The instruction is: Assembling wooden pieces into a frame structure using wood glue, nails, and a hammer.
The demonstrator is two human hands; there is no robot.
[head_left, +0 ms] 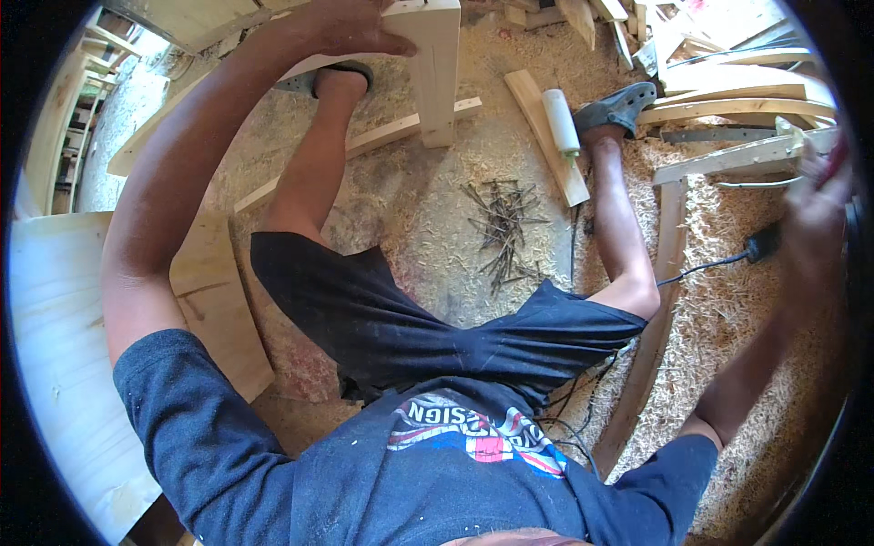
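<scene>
Person seated on a sawdust floor [437,246], dark blue shirt and shorts nearest the camera, legs spread forward. A black cable [701,266] runs past the right knee to a plug [763,242] lying on the shavings. A pile of nails [503,223] lies between the legs on the floor. A flat wooden board [214,300] sits by the left thigh. Further out, the right hand [815,205] is at the right edge of the view, blurred, near a red object; cannot tell whether it grips anything. A white tube [561,121] rests on a wooden slat [546,136] just beside the right foot. Farthest, the left hand [350,27] clasps the top of a wooden block [435,68], fingers wrapped over its upper edge; the block stands upright above the left foot, top centre of the view. Curved wooden pieces [737,105] are stacked at top right.
</scene>
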